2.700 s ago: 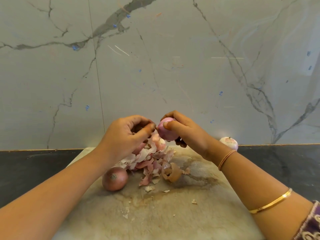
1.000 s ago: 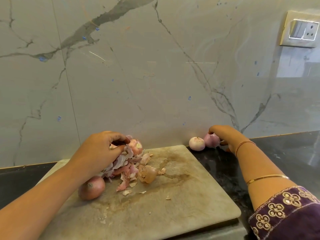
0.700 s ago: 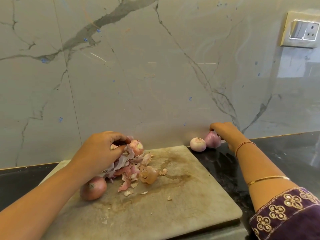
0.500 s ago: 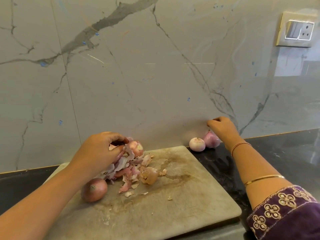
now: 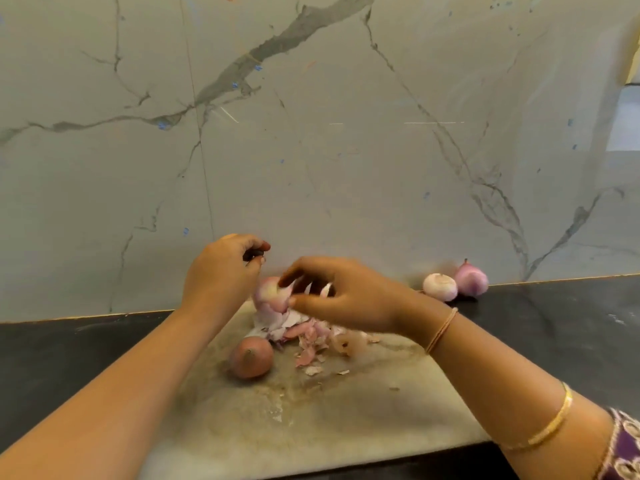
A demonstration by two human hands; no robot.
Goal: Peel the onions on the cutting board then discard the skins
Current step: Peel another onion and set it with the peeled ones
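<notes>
Pink-white and half stripped, the partly peeled onion (image 5: 272, 294) sits toward the far side of the cutting board (image 5: 311, 427), on top of the heap of skins (image 5: 298, 336). Our right hand (image 5: 346, 296), out at the far right by the wall a moment ago, is now back over the board. Its thumb and forefinger curl round this onion; they are blurred, but seem to touch it. Our left hand (image 5: 221, 268) has lifted off the heap and hangs just left of the onion with its fingers curled in. Something small and dark shows at the fingertips, and we cannot tell whether the hand grips anything. The white peeled onion (image 5: 440, 286) and the purple peeled onion (image 5: 471, 280) lie side by side on the dark counter (image 5: 554, 323) against the marble wall (image 5: 346, 133) — so we judge those two done and this one next. The brown unpeeled onion (image 5: 251, 356) waits near-left of the heap. No skins are discarded yet, and they crowd under our hands.
</notes>
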